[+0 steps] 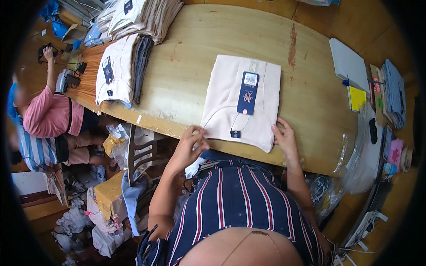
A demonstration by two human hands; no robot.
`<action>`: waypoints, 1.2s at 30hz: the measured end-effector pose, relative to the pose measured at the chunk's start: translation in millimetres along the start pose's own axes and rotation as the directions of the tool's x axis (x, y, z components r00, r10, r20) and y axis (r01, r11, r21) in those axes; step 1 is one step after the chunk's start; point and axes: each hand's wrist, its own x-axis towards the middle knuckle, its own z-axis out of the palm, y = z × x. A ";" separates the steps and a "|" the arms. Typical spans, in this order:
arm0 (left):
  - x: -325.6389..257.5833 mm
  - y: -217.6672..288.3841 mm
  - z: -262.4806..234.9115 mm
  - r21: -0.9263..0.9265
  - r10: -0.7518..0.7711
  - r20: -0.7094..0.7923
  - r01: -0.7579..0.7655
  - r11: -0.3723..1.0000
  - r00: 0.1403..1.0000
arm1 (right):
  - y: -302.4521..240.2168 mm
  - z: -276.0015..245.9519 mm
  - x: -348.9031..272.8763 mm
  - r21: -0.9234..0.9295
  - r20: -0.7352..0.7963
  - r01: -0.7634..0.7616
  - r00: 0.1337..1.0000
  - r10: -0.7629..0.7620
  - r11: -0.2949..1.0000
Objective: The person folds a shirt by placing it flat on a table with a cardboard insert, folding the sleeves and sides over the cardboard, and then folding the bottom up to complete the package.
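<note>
In front of me a cream folded garment (222, 97) lies flat on the table, its curved neckline edge toward me. A dark blue hang tag (247, 94) with a white sticker rests on it, tied by a thin loop. Near the front edge sits a small dark label (235, 134). My left hand (188, 148) has its fingers curled at the garment's near left corner, pinching the edge. At the near right side, my right hand (285, 137) holds the edge, thumb on top of the cloth.
Folded garments, cream over dark (117, 71), lie at the table's left, with a taller pile (142, 20) behind. White boards (348, 66), a yellow pad (357, 98) and clear plastic bags (361, 146) are at right. Two people sit at far left, one in a pink top (46, 113).
</note>
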 end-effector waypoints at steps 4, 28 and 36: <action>3.8 -8.7 8.7 -0.203 -0.542 -0.259 0.504 0.840 0.799 | -8.5 8.9 7.7 0.179 0.140 -0.090 0.988 0.065 0.980; 6.7 -108.8 -53.6 -0.312 -0.021 0.089 0.048 0.949 0.996 | -6.3 135.5 -49.3 0.544 -0.050 -0.154 0.975 0.215 0.825; 4.7 -112.8 -171.0 -0.346 0.196 0.095 -0.153 0.926 0.976 | -69.0 218.2 -67.4 0.426 0.042 -0.029 0.999 0.012 0.904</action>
